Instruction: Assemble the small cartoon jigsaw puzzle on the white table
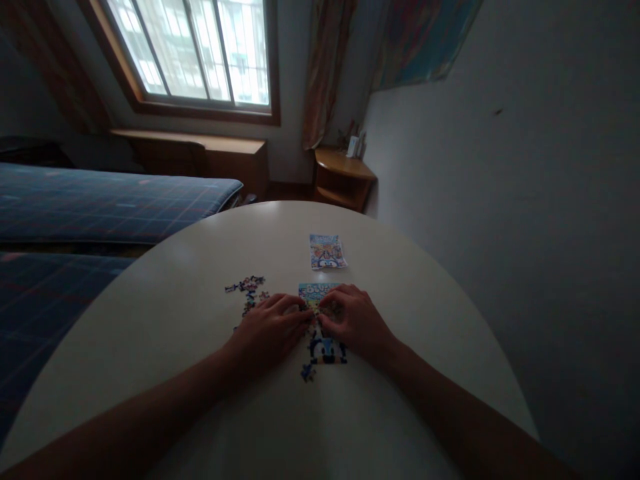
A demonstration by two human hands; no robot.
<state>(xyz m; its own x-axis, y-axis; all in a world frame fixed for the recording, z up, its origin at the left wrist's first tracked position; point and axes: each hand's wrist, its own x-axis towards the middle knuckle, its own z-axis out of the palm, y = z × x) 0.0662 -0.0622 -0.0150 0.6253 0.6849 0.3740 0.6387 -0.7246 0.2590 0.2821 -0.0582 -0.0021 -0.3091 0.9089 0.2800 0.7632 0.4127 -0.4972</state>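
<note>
A partly joined jigsaw puzzle (327, 350) lies on the round white table, with a blue cartoon dog face at its near end and lettering at the far end. My left hand (273, 327) rests at its left edge, fingertips closed on the puzzle's middle. From the right, my right hand (355, 320) meets it, thumb and forefinger pinched on a small puzzle piece that the fingers mostly hide. Loose puzzle pieces (251, 284) lie in a heap beyond my left hand, partly covered by it. One dark blue loose piece (308, 373) sits just below the puzzle's near left corner.
A printed packet (327, 252) lies beyond the puzzle on the white table (415, 287). A bed with a blue plaid cover (115, 203) stands to the left. At the back are a corner shelf (345, 163), a wooden desk (235, 145) and a window. A wall runs along the right.
</note>
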